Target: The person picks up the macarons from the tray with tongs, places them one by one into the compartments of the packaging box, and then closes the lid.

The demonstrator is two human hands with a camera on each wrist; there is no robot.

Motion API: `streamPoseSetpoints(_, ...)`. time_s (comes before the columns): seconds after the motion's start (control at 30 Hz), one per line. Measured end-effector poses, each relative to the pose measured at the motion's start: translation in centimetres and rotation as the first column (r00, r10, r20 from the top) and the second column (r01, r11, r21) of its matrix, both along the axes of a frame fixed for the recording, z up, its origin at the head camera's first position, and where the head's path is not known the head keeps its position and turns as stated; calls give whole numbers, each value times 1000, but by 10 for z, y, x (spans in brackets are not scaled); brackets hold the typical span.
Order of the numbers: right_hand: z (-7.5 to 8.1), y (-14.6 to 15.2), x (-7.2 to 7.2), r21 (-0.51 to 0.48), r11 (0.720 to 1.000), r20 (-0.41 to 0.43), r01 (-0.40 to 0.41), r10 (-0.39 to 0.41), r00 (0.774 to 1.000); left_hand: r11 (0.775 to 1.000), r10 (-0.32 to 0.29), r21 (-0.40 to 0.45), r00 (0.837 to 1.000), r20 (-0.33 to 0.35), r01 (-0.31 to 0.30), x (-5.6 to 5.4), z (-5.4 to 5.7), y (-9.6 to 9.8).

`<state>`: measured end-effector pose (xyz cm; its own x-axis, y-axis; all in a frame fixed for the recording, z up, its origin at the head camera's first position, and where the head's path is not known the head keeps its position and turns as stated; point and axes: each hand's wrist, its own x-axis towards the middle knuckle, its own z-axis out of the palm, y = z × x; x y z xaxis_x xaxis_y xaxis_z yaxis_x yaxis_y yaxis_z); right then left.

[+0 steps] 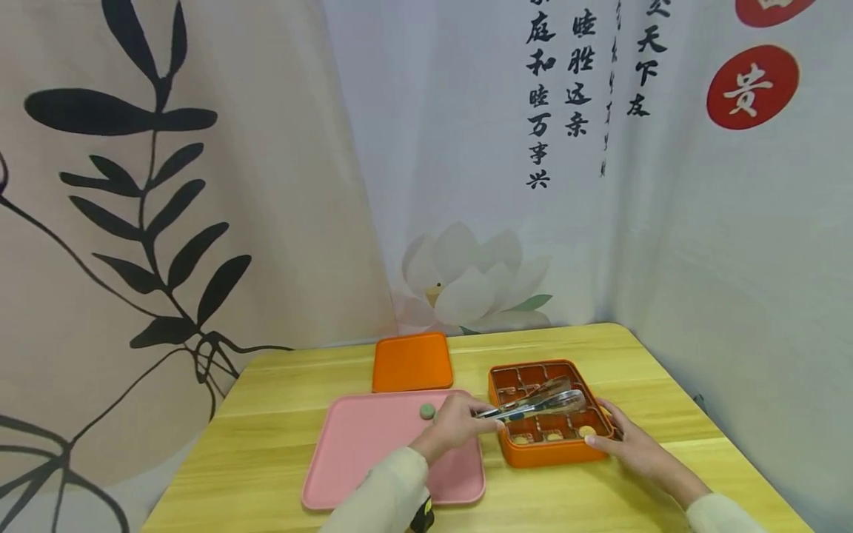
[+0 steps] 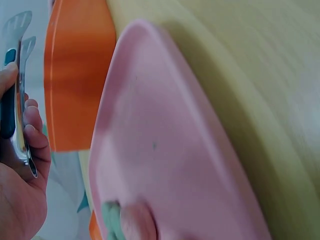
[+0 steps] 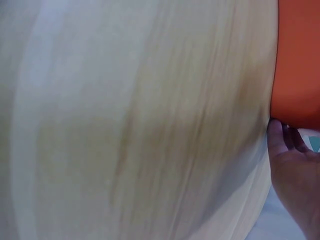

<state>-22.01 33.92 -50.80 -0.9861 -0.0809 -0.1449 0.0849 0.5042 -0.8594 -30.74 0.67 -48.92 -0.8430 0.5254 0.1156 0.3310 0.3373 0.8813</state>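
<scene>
My left hand (image 1: 458, 420) grips a pair of metal tongs (image 1: 563, 402) by its dark handles; the tips extend over an orange divided box (image 1: 556, 453). In the left wrist view, the thumb and curled fingers wrap the tongs (image 2: 20, 105). Whether the tips hold anything cannot be made out. Several small yellow pieces sit in the near row of compartments, one of them a round piece (image 1: 586, 431) by the right corner. My right hand (image 1: 629, 443) holds the box's right side, thumb at the near corner; in the right wrist view, its fingers (image 3: 276, 137) touch the orange wall.
Left of the box lies a pink tray (image 1: 346, 451), partly under my left forearm. A round green piece (image 1: 427, 411) and a pink piece (image 2: 137, 222) rest on it. Behind the tray is a flat orange lid (image 1: 413, 363). A printed curtain (image 1: 300, 185) hangs behind the wooden table (image 1: 233, 444).
</scene>
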Motion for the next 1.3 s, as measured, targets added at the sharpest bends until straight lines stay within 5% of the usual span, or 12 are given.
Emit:
streamPoseSetpoints(0.37,-6,3,2,-32,999,-1,17,-17,1000,997,68,27,996,54,-69,-8,5,-52)
streamPoseSetpoints(0.6,-7,-5,1,-50,998,-7,31,-31,999,989,149,-13,989,3,-149,-10,7,-101)
streamPoseSetpoints(0.93,-2,-8,-5,7,1000,-9,1,-1,1000,966,253,-48,966,-47,-255,-4,5,-167)
streamPoseSetpoints(1.3,0,1,-18,51,997,-51,-58,61,997,945,319,-63,947,-28,-320,7,-1,-215)
